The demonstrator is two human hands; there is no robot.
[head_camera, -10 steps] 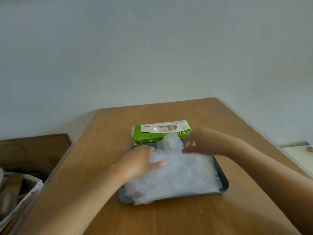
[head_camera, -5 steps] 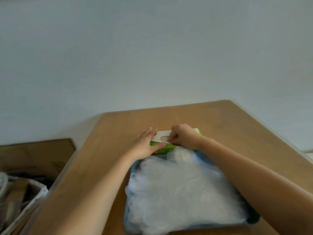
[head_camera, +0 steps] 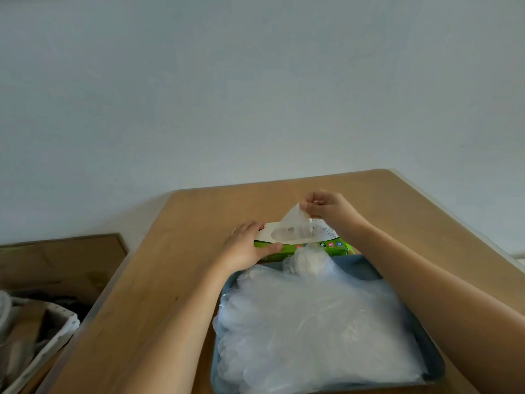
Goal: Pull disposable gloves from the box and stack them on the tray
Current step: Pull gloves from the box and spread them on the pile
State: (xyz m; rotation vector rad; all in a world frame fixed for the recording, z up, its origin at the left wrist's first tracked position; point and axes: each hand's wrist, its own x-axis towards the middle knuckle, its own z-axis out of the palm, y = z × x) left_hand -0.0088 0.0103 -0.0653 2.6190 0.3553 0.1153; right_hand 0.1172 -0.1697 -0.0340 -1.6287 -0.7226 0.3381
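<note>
A green and white glove box [head_camera: 329,245] lies on the wooden table just beyond a blue tray [head_camera: 366,268]. The tray carries a thick pile of clear disposable gloves [head_camera: 312,331]. My left hand [head_camera: 247,245] holds the box's left end, fingers on top and thumb along its front side. My right hand [head_camera: 326,207] pinches the tip of a clear glove [head_camera: 294,223] that is stretched up out of the box's oval opening.
The wooden table [head_camera: 184,280] meets a plain wall at the back. To the left, lower down, stand a brown board [head_camera: 56,265] and a white-rimmed basket [head_camera: 37,336] with dark clutter.
My right hand has risen from the box opening, drawing a glove upward with it. My left hand stays on the box's left end.
</note>
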